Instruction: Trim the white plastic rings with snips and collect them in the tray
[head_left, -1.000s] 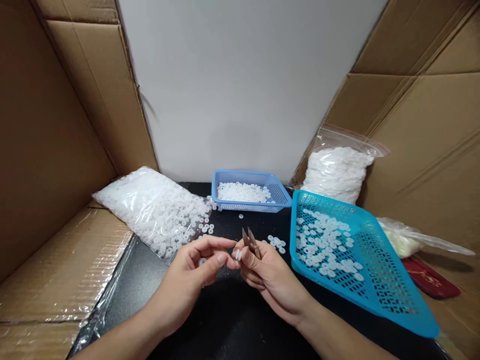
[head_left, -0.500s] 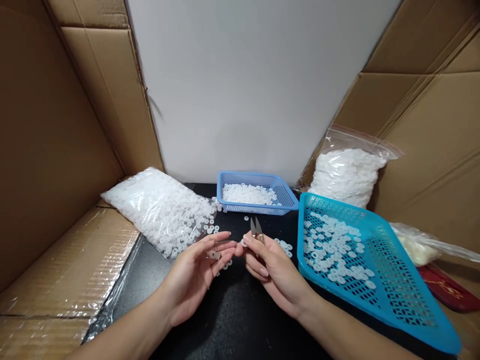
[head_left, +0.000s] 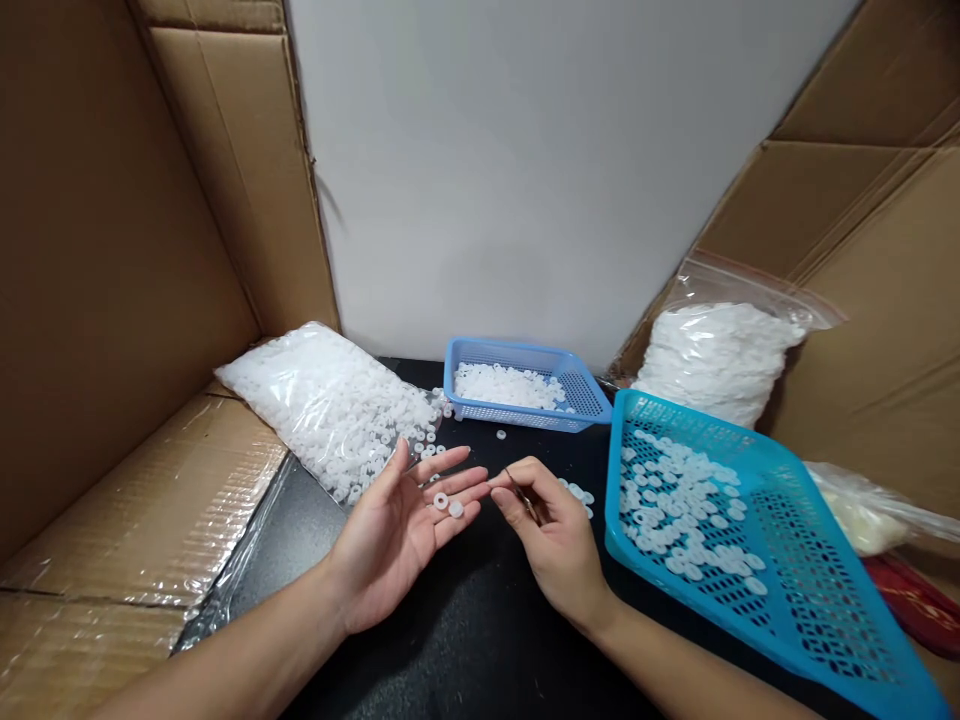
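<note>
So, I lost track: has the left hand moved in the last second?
Yes. The left hand opened palm-up, fingers spreading back toward the bag of rings, two rings on them.

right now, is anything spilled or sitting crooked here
Yes: white rings have spilled from the clear bag onto the black table, and more lie loose beside the right hand holding snips. The teal basket looks tilted.

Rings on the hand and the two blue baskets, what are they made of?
The rings on the open left hand look like soft plastic or rubber: milky, translucent, matte. The big basket and small basket look like hard moulded plastic: even colour, smooth rims, mesh holes. The right hand pinches a thin tool, maybe metal.
</note>
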